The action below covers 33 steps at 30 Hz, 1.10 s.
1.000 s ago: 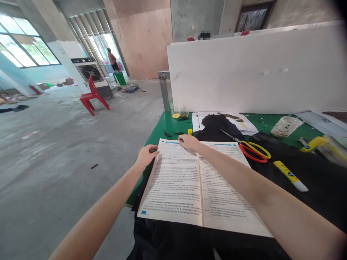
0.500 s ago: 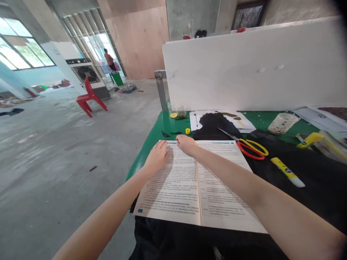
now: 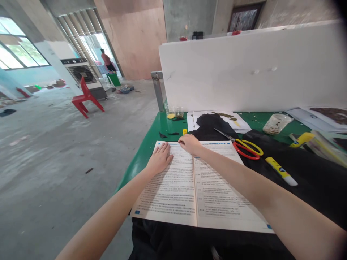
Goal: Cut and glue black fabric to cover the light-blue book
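Observation:
An open book (image 3: 173, 196) with printed pages lies in front of me, partly over black cloth. My left hand (image 3: 160, 159) rests flat on the upper part of the left page, fingers stretched out. Near the top edge of the same page is my right hand (image 3: 190, 143), its fingers curled and pressed together; whatever they pinch is hidden. My right forearm crosses above the right page. Just beyond the right hand stands a small yellow cap (image 3: 184, 132). Scissors (image 3: 247, 147) with red and yellow handles and a yellow glue stick (image 3: 280, 170) lie to the right.
The green table (image 3: 141, 159) ends at the left above a concrete floor. Black cloth (image 3: 311, 180) covers its right side. White paper (image 3: 191, 124), black scraps (image 3: 162, 135) and a clear plastic cup (image 3: 277, 124) lie behind the book. A white board (image 3: 244, 76) stands at the back.
My left hand has settled flat lower on the left page, its fingers spreading. The right hand has shifted slightly toward the spine, still curled. The whole view has moved a little.

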Each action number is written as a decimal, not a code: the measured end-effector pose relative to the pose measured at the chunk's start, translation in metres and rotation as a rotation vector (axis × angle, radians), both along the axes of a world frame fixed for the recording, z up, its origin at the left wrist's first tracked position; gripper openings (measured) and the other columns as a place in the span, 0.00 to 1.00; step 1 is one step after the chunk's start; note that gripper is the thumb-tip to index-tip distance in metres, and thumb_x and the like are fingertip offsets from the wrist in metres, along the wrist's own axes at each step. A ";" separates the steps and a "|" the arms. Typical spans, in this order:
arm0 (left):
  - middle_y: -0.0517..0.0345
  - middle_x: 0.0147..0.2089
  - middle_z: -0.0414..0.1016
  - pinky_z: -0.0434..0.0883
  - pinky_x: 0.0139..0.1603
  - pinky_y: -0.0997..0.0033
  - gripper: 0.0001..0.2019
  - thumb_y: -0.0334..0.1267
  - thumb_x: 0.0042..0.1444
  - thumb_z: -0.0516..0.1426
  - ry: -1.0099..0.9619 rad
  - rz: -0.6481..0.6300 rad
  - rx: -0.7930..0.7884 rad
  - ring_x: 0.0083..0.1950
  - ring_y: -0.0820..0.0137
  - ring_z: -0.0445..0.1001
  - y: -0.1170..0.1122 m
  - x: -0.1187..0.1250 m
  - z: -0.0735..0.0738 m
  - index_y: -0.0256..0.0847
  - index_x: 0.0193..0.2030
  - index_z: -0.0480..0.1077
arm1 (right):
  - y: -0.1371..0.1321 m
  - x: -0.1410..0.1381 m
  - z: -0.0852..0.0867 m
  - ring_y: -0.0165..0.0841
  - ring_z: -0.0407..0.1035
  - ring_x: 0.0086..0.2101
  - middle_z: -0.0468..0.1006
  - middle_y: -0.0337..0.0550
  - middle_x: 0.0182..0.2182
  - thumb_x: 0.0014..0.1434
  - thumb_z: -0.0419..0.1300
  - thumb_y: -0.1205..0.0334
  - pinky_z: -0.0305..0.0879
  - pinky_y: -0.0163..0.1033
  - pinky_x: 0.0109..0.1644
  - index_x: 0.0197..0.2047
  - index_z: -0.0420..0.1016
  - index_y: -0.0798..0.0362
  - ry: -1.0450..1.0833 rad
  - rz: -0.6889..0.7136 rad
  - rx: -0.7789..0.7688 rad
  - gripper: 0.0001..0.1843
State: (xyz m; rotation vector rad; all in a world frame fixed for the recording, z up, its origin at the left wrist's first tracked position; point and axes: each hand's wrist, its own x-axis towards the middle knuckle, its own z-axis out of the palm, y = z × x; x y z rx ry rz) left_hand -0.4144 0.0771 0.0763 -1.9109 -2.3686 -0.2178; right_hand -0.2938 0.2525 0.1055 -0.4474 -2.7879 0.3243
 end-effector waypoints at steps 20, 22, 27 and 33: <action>0.51 0.61 0.64 0.59 0.62 0.53 0.21 0.45 0.62 0.48 -0.184 -0.346 0.047 0.63 0.59 0.60 -0.073 0.182 0.079 0.42 0.60 0.58 | -0.075 0.316 0.073 0.40 0.71 0.41 0.78 0.42 0.39 0.58 0.53 0.50 0.65 0.48 0.45 0.42 0.74 0.46 0.055 -0.574 0.044 0.14; 0.52 0.56 0.69 0.64 0.57 0.55 0.20 0.46 0.59 0.51 -0.214 -0.385 0.070 0.56 0.60 0.66 -0.077 0.226 0.071 0.42 0.56 0.63 | -0.088 0.335 0.048 0.40 0.71 0.40 0.78 0.42 0.38 0.59 0.52 0.52 0.65 0.48 0.44 0.42 0.73 0.47 0.032 -0.625 0.015 0.13; 0.42 0.49 0.71 0.71 0.43 0.53 0.18 0.45 0.54 0.57 -0.116 -0.357 0.086 0.50 0.54 0.68 -0.053 0.277 0.049 0.37 0.48 0.68 | -0.126 0.346 0.023 0.39 0.71 0.40 0.77 0.42 0.39 0.61 0.50 0.54 0.65 0.47 0.45 0.43 0.72 0.47 0.140 -0.730 -0.084 0.13; 0.44 0.40 0.70 0.72 0.30 0.60 0.10 0.36 0.55 0.56 0.070 -0.389 0.015 0.42 0.56 0.69 -0.039 0.281 0.049 0.34 0.42 0.70 | -0.138 0.353 0.031 0.37 0.71 0.40 0.77 0.39 0.38 0.61 0.50 0.53 0.65 0.45 0.46 0.41 0.72 0.46 0.204 -0.733 -0.146 0.12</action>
